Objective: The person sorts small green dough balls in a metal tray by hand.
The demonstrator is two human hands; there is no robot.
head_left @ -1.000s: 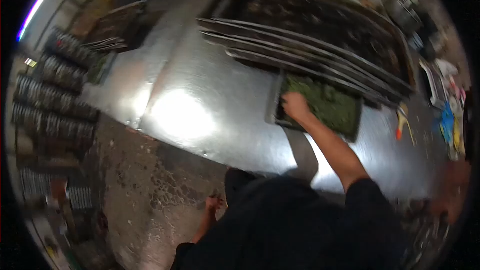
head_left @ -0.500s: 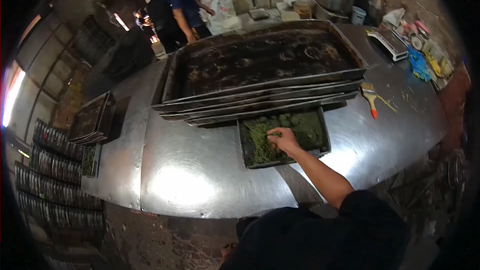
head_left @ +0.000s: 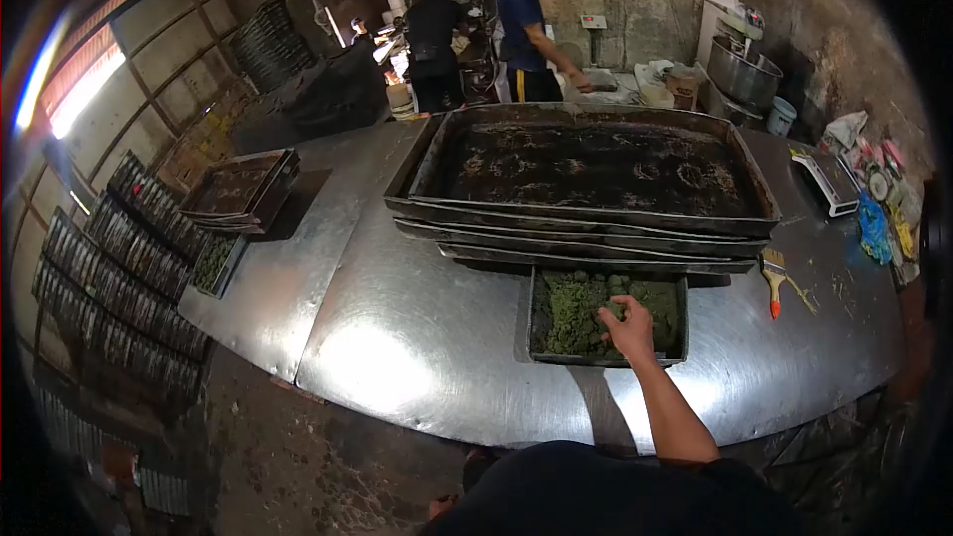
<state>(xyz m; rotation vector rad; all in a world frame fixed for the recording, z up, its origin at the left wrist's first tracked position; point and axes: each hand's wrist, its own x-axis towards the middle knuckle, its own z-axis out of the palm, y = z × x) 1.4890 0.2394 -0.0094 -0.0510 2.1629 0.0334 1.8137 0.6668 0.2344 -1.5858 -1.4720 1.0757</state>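
My right hand [head_left: 629, 330] is over the right half of a dark rectangular tray [head_left: 534, 323], its fingers curved and apart with nothing visible between them. Crumbly green material [head_left: 571, 316] fills much of that tray, with rounded lumps along the back. The tray's back edge lies close under the front of a stack of large dark metal trays [head_left: 596, 223]. Low at the bottom edge, a small part of my left hand [head_left: 442, 506] shows beside my dark clothing; its fingers are too hidden to read.
A brush [head_left: 773, 283], a scale [head_left: 826, 182] and plastic bags [head_left: 874, 228] lie on the metal table [head_left: 467, 377] at the right. Smaller stacked trays [head_left: 238, 189] sit at the left. Two people [head_left: 526, 20] [head_left: 434, 45] stand beyond the table, near a mixer [head_left: 745, 74].
The view has shifted, so the table scene sits further right and lower. My right hand's fingers have spread from a closer pinch over the green material. One person's arm now reaches out to the right.
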